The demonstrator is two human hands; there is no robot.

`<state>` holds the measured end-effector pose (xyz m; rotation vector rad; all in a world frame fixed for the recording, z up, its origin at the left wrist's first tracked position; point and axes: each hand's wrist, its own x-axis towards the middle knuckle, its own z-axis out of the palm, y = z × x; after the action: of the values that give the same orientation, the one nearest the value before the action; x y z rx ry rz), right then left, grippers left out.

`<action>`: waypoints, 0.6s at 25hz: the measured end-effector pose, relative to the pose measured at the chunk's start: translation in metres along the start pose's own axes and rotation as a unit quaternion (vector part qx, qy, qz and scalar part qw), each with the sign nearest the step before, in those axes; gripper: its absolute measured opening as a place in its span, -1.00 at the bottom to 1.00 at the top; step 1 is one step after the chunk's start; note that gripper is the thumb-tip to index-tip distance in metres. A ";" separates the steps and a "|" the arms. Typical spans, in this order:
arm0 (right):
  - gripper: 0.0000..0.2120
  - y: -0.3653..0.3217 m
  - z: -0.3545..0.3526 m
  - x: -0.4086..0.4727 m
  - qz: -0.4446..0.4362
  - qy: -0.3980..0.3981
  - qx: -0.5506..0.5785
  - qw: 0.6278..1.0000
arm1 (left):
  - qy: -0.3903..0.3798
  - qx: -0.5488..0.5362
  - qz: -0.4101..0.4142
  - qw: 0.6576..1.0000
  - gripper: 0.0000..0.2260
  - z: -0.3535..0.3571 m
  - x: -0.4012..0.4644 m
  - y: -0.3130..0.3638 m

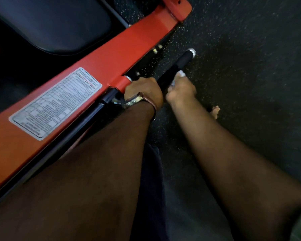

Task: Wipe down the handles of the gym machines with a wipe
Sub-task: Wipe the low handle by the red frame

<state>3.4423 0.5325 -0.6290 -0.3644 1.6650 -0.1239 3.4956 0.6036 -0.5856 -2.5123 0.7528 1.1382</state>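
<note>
While the left hand grips one black handle, the right hand clutches one white wipe against it.

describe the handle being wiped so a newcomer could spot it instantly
Start at the long red frame beam with the white label. Where its lower edge meets the left hand, a black handle juts out over the speckled floor. It alone ends in a shiny silver cap, with the right hand pressing a white wipe on it.
</note>
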 end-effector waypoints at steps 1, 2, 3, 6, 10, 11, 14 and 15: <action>-0.65 0.000 0.004 0.003 0.027 0.006 0.067 0.997 | 0.001 0.002 0.000 1.000 -0.76 0.001 0.001 0.000; -0.69 0.009 0.002 0.000 0.056 -0.005 0.107 0.993 | 0.002 -0.002 0.001 1.000 -0.76 0.002 0.001 0.000; -0.74 0.023 -0.003 -0.001 0.091 -0.039 0.126 0.987 | 0.003 -0.011 0.001 1.000 -0.73 0.001 0.001 0.001; -0.76 0.037 -0.018 -0.008 0.151 -0.117 0.148 0.970 | -0.003 -0.011 -0.004 1.000 -0.69 0.002 0.002 0.001; -0.65 0.009 0.000 0.018 0.161 -0.087 0.273 0.944 | 0.011 -0.011 -0.019 1.000 -0.82 0.007 0.006 0.002; -0.64 0.011 0.006 0.021 0.169 -0.066 0.285 0.941 | 0.009 -0.014 -0.021 1.000 -0.82 0.007 0.007 0.002; -0.67 0.027 -0.003 0.013 0.139 -0.083 0.176 0.971 | -0.004 -0.017 -0.011 1.000 -0.78 0.005 0.006 0.002; -0.72 0.028 -0.007 0.006 0.122 -0.093 0.118 0.981 | -0.006 -0.013 -0.008 1.000 -0.76 0.003 0.005 0.001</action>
<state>3.4301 0.5556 -0.6420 0.0085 1.4781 -0.0999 3.4956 0.6022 -0.5919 -2.5245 0.7190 1.1645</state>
